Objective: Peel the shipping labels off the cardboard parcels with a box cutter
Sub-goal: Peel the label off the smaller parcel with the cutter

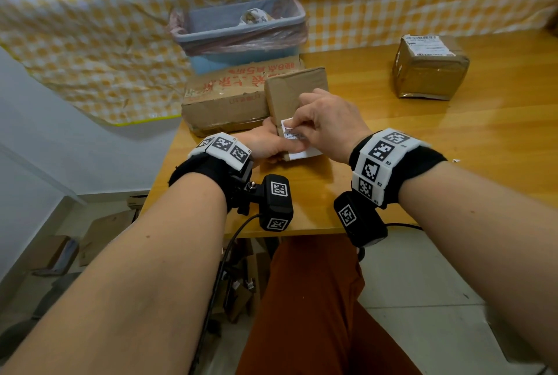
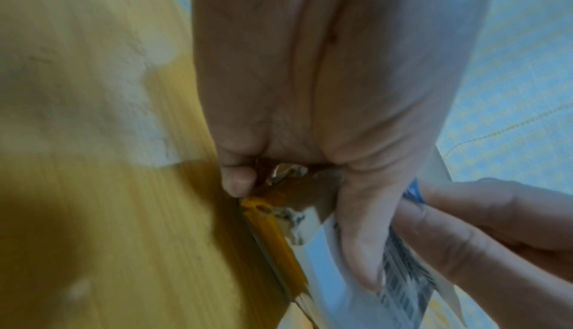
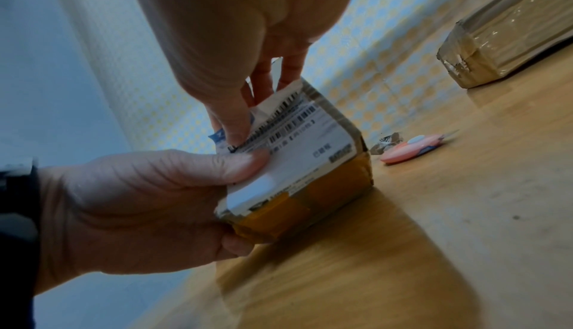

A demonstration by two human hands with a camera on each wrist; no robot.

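Cardboard parcel taped, white barcoded label half-lifted

Head view: high, faces down and forward over glossy yellow wooden table. Left wrist view: very close, from under palm. Right wrist view: low, near tabletop, faces along fingers. All three share small brown cardboard parcel with white label.

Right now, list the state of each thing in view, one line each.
Small parcel: held on the table by the left hand.
Shipping label: partly peeled, its corner pinched by the right hand.
Pink box cutter: lying unused on the table.
Cube parcel: label still on.
Lined bin: open, holding scraps.
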